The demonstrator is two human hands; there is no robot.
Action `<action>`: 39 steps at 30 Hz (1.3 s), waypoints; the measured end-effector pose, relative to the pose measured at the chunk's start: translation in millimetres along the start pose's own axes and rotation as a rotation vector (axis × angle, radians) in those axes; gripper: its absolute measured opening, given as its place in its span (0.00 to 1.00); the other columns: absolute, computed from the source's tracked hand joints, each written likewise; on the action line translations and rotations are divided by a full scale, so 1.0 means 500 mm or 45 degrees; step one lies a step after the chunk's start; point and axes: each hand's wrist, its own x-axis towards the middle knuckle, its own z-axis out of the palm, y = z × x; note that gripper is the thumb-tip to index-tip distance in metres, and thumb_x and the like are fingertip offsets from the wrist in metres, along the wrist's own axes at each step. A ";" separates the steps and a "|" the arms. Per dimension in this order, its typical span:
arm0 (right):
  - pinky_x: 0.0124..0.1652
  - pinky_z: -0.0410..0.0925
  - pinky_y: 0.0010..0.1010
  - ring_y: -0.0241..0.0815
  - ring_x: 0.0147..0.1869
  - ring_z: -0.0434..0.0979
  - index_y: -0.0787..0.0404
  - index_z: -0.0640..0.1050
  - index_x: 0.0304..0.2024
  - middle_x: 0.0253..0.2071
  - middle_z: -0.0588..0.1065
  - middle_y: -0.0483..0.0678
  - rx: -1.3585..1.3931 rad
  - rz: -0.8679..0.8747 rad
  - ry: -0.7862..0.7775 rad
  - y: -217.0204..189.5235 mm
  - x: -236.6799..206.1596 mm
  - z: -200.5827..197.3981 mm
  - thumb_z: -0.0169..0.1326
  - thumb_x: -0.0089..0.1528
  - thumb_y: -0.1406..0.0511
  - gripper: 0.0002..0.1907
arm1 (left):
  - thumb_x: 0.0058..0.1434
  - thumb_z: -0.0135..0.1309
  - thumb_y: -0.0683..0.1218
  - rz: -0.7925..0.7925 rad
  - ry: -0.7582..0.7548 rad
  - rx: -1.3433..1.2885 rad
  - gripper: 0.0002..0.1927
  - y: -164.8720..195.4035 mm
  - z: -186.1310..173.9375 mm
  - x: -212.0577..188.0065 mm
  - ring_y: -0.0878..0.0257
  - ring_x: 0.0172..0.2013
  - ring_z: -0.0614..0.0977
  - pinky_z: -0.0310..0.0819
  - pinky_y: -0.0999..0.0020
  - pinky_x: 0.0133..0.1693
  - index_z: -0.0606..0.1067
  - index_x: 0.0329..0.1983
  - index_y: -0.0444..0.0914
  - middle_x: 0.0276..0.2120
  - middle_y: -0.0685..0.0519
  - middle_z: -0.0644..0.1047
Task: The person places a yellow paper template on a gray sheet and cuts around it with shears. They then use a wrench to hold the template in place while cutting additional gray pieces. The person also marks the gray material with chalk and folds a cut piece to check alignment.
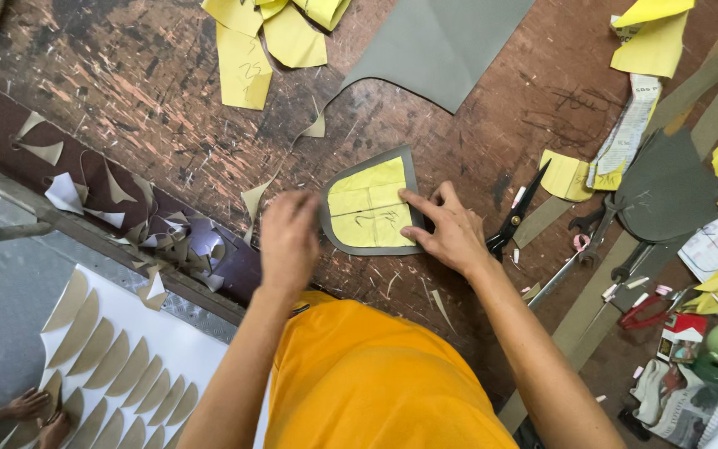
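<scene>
While an orange shirt (376, 382) fills the bottom of the view, two bare arms reach forward over a scarred brown workbench (143, 75). The right hand (450, 233) lies flat with fingers spread and loose, its fingertips pressing the right edge of a yellow paper pattern (367, 208) that sits on a grey shield-shaped piece (410, 179) at the middle of the bench. The left hand (288, 237) hovers at the left edge of that grey piece; it is blurred, and whether its fingers grip anything cannot be told. Just right of the right hand lie black scissors (515, 218), and further right a red-handled tool (646, 306) among paper scraps. At lower left, below the bench edge, a white sheet (209, 349) carries rows of tan curved pieces (110, 366), where another person's hands (35, 411) rest. Pale offcuts (168, 241) litter the bench's near-left edge. At the far side lie a large grey sheet (442, 41) and loose yellow paper shapes (268, 33).
</scene>
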 end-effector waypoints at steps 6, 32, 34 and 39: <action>0.43 0.71 0.46 0.52 0.43 0.77 0.32 0.73 0.64 0.45 0.68 0.48 0.041 -0.095 0.103 0.017 0.007 -0.011 0.65 0.55 0.49 0.34 | 0.60 0.60 0.51 0.300 -0.389 0.055 0.27 0.107 0.083 0.046 0.48 0.63 0.69 0.60 0.50 0.63 0.74 0.62 0.39 0.62 0.46 0.71; 0.57 0.62 0.54 0.70 0.59 0.68 0.66 0.75 0.53 0.51 0.68 0.66 0.082 0.720 0.693 0.033 -0.185 0.153 0.67 0.56 0.59 0.28 | 0.40 0.70 0.51 0.071 -0.680 0.463 0.50 0.120 0.080 0.082 0.44 0.62 0.65 0.65 0.43 0.52 0.64 0.70 0.42 0.69 0.48 0.63; 0.57 0.63 0.53 0.69 0.58 0.70 0.70 0.74 0.54 0.52 0.70 0.67 0.180 0.683 0.659 0.033 -0.171 0.152 0.66 0.57 0.57 0.30 | 0.51 0.64 0.46 0.052 -0.577 0.502 0.38 0.120 0.083 0.085 0.45 0.65 0.66 0.65 0.43 0.54 0.66 0.67 0.42 0.68 0.49 0.65; 0.53 0.67 0.53 0.67 0.51 0.77 0.69 0.74 0.51 0.43 0.77 0.63 0.153 0.764 0.558 0.059 -0.153 0.141 0.64 0.56 0.56 0.28 | 0.54 0.58 0.41 -0.044 -0.583 0.447 0.34 0.135 0.088 0.096 0.44 0.64 0.66 0.66 0.41 0.51 0.65 0.66 0.42 0.68 0.49 0.64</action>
